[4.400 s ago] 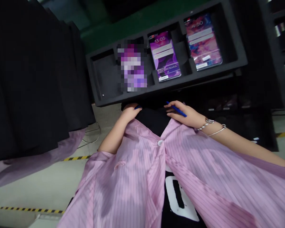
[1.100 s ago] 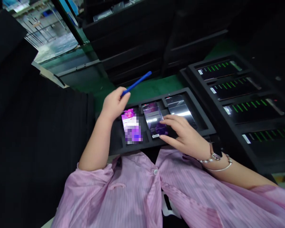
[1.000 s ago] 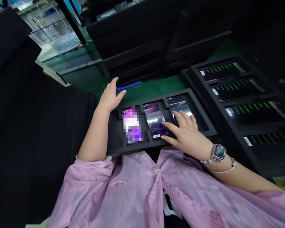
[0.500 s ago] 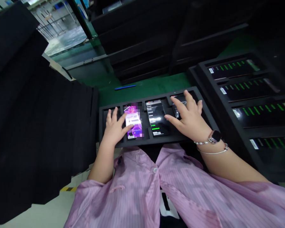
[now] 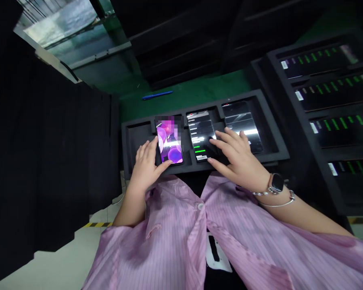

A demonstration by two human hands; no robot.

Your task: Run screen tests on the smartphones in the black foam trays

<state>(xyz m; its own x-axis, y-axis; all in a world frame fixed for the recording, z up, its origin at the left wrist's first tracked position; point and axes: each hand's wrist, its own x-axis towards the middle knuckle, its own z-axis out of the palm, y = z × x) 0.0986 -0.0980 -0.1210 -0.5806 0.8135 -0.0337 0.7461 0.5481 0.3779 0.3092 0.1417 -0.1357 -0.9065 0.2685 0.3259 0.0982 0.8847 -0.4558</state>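
Note:
Before me lies a black tray point(image 5: 133, 163) with several slots, its leftmost one bare. A smartphone with a pink-purple screen point(image 5: 168, 141) sits in the second slot. My left hand point(image 5: 147, 165) is at its left and lower edge, thumb on the lower part and fingers apart. To the right, a smartphone with a dark text list point(image 5: 197, 135) shows white and green lines. My right hand point(image 5: 234, 155) reaches over its right side with fingers spread. Partly behind that hand, a dark-screened smartphone point(image 5: 240, 114) fills the right slot.
A blue pen point(image 5: 157, 95) lies on the green table point(image 5: 196, 86) behind the tray. At the right, another black tray point(image 5: 293, 82) holds several phones with green lines. Tall black stacks point(image 5: 57, 153) stand at the left, and more dark stacks rise at the back.
My right hand has moved left and down from the dark phone to the text-list phone. The purple phone's screen has changed from a clock view to plain wallpaper. The whole view has shifted.

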